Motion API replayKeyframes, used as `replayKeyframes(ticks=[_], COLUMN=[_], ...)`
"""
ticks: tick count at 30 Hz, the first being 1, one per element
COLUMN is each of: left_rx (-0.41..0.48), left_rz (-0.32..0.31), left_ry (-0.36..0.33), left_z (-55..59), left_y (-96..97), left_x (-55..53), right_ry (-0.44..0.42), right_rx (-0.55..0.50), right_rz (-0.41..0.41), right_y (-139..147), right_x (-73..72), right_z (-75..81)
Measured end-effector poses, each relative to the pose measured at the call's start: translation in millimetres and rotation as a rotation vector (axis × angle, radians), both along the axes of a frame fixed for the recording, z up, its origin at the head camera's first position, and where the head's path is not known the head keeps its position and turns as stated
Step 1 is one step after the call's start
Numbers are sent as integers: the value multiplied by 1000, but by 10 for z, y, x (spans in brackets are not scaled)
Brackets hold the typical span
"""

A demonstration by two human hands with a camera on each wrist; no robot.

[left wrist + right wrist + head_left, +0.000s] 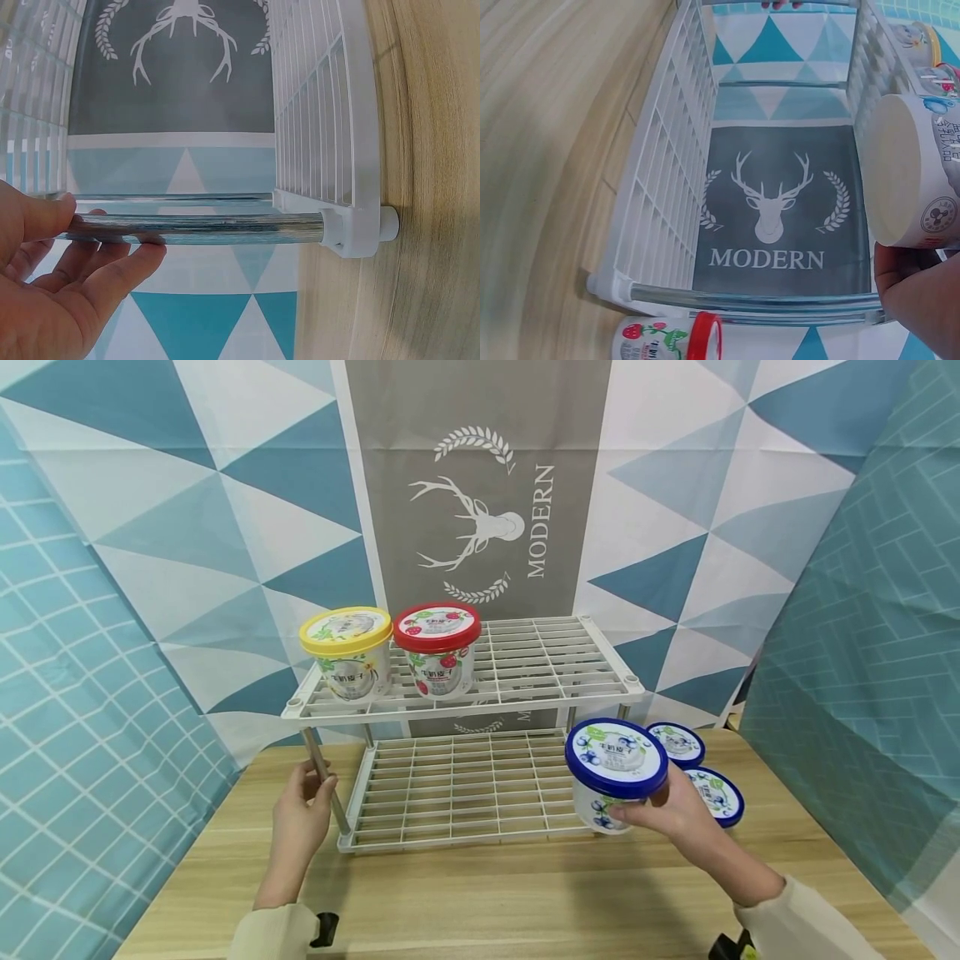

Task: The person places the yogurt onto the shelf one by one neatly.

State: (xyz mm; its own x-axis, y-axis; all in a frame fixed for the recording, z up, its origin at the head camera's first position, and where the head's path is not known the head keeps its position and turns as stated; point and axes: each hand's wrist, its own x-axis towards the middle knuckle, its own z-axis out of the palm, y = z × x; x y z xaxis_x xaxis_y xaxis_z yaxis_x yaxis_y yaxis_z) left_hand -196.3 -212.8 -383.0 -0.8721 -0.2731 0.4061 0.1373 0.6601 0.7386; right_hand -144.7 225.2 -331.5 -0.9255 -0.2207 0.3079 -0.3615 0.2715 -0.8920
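Observation:
My left hand [298,817] grips the front left metal post [202,228] of a white two-tier wire rack [465,841], thumb on one side and fingers on the other. In my right hand [681,814] is a white tub with a blue lid [617,760] and blueberry pictures. It is held upright in front of the rack's right end, overlapping the lower shelf in the head view. From the right wrist, the tub's pale base [892,172] shows, with fingers below its side.
On the upper shelf stand a yellow-lidded tub [356,672] and a red-lidded tub [442,672]. Two blue-lidded tubs [716,793] stand right of the rack on the wooden table [480,893]. Another red-lidded tub [656,339] appears beside the rack in the right wrist view.

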Motion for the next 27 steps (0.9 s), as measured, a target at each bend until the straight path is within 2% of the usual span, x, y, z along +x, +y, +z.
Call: replayKeyframes(ticks=[14,27], left_rx=[21,3], left_rz=[-8,4], left_ry=[-17,-12], left_z=[2,10], left_y=[-10,-5], left_x=[8,-9], right_ry=[59,79], right_rx=[-33,-24], right_rz=[51,45], right_y=[-61,-70], right_x=[-46,-63], right_z=[71,115])
